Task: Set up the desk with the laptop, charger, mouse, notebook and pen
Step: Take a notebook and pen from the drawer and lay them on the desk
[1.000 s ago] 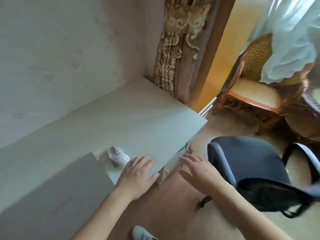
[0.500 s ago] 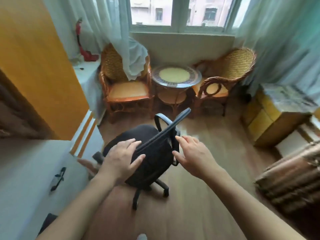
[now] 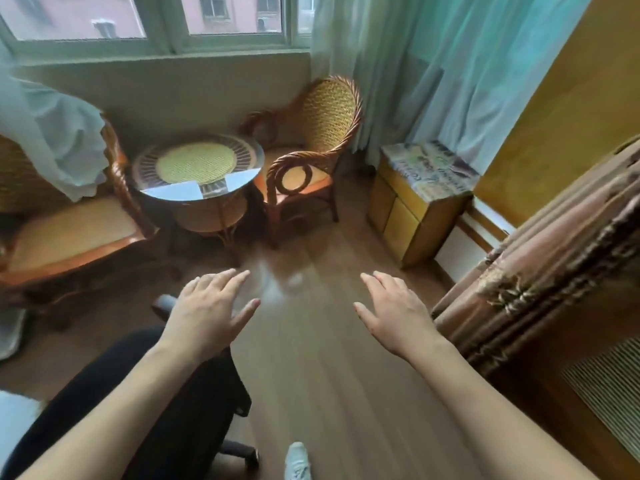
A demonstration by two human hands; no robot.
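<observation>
Now facing away from counter: left hand (image 3: 211,315) and right hand (image 3: 393,315) both spread, empty, over floor (image 3: 311,358). No laptop, charger, mouse, notebook or pen in view; neither hand nearer.

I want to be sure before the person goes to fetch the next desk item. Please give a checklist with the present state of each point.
1. Left hand free to carry: ok, open and empty.
2. Right hand free: ok, open and empty.
3. Wooden floor ahead free of obstacles: ok.
4. Black office chair out of the path: not ok, it is close at lower left under the left forearm.
5. Laptop, charger, notebook, pen located: cannot tell, none in view.
6. Round glass table holds needed items: not ok, nothing lies on it.
</observation>
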